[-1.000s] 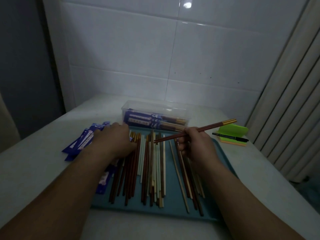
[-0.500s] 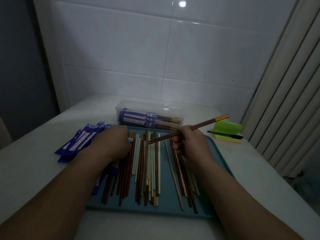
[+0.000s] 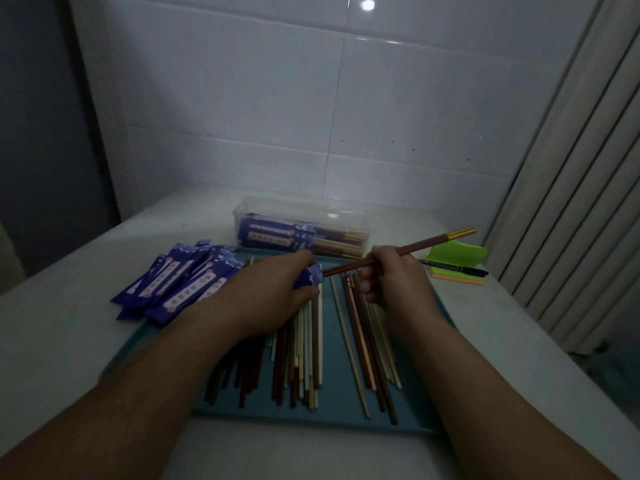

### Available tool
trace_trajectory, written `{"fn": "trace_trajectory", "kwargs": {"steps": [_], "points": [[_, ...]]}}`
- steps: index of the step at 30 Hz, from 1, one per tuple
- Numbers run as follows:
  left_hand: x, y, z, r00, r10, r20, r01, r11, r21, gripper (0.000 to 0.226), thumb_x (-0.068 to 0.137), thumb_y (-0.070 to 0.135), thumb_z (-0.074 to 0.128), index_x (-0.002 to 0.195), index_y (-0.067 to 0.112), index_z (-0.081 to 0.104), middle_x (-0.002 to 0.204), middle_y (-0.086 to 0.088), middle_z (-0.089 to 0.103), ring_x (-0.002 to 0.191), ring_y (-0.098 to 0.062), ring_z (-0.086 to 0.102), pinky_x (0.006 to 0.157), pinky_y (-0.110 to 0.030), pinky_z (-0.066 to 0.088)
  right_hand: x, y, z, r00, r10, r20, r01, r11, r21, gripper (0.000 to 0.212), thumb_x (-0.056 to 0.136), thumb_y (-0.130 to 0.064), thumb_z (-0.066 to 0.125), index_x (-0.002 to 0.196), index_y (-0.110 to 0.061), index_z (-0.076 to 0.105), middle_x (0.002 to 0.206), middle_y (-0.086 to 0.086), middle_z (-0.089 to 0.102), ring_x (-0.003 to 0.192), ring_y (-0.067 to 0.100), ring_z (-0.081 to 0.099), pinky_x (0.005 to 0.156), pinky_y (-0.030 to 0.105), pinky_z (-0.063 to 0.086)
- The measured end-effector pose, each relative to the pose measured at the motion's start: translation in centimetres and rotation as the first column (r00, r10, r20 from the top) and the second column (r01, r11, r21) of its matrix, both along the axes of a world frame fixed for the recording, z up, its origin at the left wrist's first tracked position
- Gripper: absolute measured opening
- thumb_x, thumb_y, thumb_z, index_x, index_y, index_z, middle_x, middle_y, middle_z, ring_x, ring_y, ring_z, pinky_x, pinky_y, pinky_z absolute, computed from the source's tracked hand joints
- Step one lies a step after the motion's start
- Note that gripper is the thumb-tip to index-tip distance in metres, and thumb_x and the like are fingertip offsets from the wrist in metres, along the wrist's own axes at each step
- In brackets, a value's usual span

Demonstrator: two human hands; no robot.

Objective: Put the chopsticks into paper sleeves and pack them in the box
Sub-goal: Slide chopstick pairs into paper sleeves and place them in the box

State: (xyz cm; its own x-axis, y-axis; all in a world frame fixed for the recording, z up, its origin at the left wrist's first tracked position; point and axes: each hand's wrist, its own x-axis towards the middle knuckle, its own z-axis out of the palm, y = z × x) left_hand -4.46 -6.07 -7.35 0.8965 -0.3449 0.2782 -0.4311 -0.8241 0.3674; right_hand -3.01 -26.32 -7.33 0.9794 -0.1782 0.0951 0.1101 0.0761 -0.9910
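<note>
Over the blue tray [image 3: 339, 415], my right hand [image 3: 394, 282] has its fingers curled round a pair of red chopsticks [image 3: 408, 249] near their middle, while my left hand [image 3: 273, 292] pinches a purple paper sleeve [image 3: 310, 277] between thumb and fingers. The thin ends meet the sleeve's mouth; whether they are inside yet I cannot tell. Behind the tray, the clear box [image 3: 301, 209] holds sleeved pairs [image 3: 277, 233] lying flat. On the tray lie loose chopsticks [image 3: 304, 341], brown and pale, lengthwise toward me. A pile of sleeves [image 3: 176, 282] sits left of it, partly over its edge. The held pair slants, gold tops up to the right, tips down to the left.
</note>
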Motion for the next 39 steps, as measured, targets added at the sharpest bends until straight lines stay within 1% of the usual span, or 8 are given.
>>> {"fn": "trace_trajectory", "kwargs": {"steps": [10,17,20,23,25,27,33,39], "points": [[-0.2,0.3,-0.2,0.997,-0.029,0.07,0.029,1.0,0.006,0.016,0.101,0.05,0.051,0.104,0.036,0.048,0.095,0.006,0.065,0.085,-0.016,0.063,0.074,-0.037,0.054,0.6,-0.7,-0.2,0.998,-0.052,0.02,0.051,0.998,0.022,0.014,0.1,-0.018,0.05,0.093,-0.01,0.059,0.064,0.004,0.06,0.047,0.017,0.053,0.043,0.026,0.04],[-0.2,-0.1,0.9,0.976,0.017,0.219,0.042,0.964,-0.261,0.012,0.103,0.037,0.056,0.094,0.033,0.051,0.073,0.009,0.058,0.064,-0.002,0.055,0.054,-0.024,0.037,0.5,-0.4,-0.1,0.998,-0.052,0.024,0.052,0.999,0.009,0.014,0.099,-0.017,0.05,0.095,-0.008,0.059,0.062,0.004,0.06,0.046,0.018,0.052,0.044,0.025,0.039],[-0.5,-0.6,1.7,0.984,0.043,0.172,0.068,0.803,-0.592,0.02,0.107,0.029,0.051,0.09,0.025,0.061,0.077,0.003,0.066,0.069,-0.006,0.062,0.059,-0.024,0.045,0.3,-0.4,-0.1,0.999,-0.043,0.02,0.043,0.999,0.006,0.016,0.101,-0.018,0.049,0.096,-0.007,0.06,0.063,0.005,0.06,0.047,0.017,0.053,0.043,0.026,0.041],[-0.1,-0.1,2.4,0.992,0.113,0.055,-0.009,0.499,-0.866,0.026,0.109,0.033,0.048,0.104,0.025,0.073,0.1,0.007,0.069,0.078,0.0,0.066,0.065,-0.015,0.048,0.0,-0.2,-0.1,1.0,-0.011,0.008,0.011,1.0,-0.006,0.018,0.102,-0.02,0.049,0.099,-0.006,0.061,0.066,0.005,0.061,0.05,0.017,0.054,0.045,0.027,0.043],[0.6,0.7,2.5,0.996,0.084,-0.019,-0.043,0.296,-0.954,0.025,0.109,0.032,0.049,0.105,0.028,0.073,0.094,0.007,0.066,0.072,-0.004,0.062,0.067,-0.02,0.048,-0.1,-0.3,-0.1,1.0,-0.004,0.009,0.004,1.0,-0.007,0.02,0.103,-0.021,0.049,0.1,-0.006,0.061,0.068,0.006,0.061,0.051,0.016,0.054,0.046,0.027,0.044],[1.1,1.0,2.3,0.994,0.076,-0.076,-0.089,0.193,-0.977,0.019,0.108,0.026,0.052,0.101,0.027,0.07,0.079,0.006,0.065,0.065,-0.008,0.055,0.067,-0.029,0.046,-0.3,-0.4,0.0,1.0,-0.01,0.006,0.01,1.0,-0.013,0.02,0.103,-0.021,0.048,0.099,-0.007,0.061,0.068,0.005,0.061,0.05,0.015,0.054,0.046,0.026,0.044],[0.9,0.0,1.6,0.974,-0.006,-0.227,-0.224,0.126,-0.966,0.011,0.104,0.007,0.054,0.1,0.014,0.061,0.084,-0.01,0.067,0.059,-0.012,0.062,0.053,-0.023,0.052,-0.7,0.4,-0.1,0.999,0.039,-0.011,-0.04,0.998,-0.058,0.02,0.104,-0.022,0.049,0.099,-0.008,0.063,0.067,0.003,0.063,0.052,0.015,0.056,0.05,0.028,0.044],[0.4,-0.6,1.5,0.968,0.031,-0.248,-0.249,0.202,-0.947,0.014,0.104,0.004,0.052,0.104,0.015,0.062,0.094,-0.015,0.071,0.066,-0.015,0.07,0.062,-0.025,0.059,-0.6,0.2,-0.1,0.998,0.061,-0.01,-0.062,0.998,-0.012,0.026,0.106,-0.029,0.048,0.111,-0.009,0.065,0.068,0.001,0.064,0.054,0.015,0.057,0.051,0.028,0.044]]}}
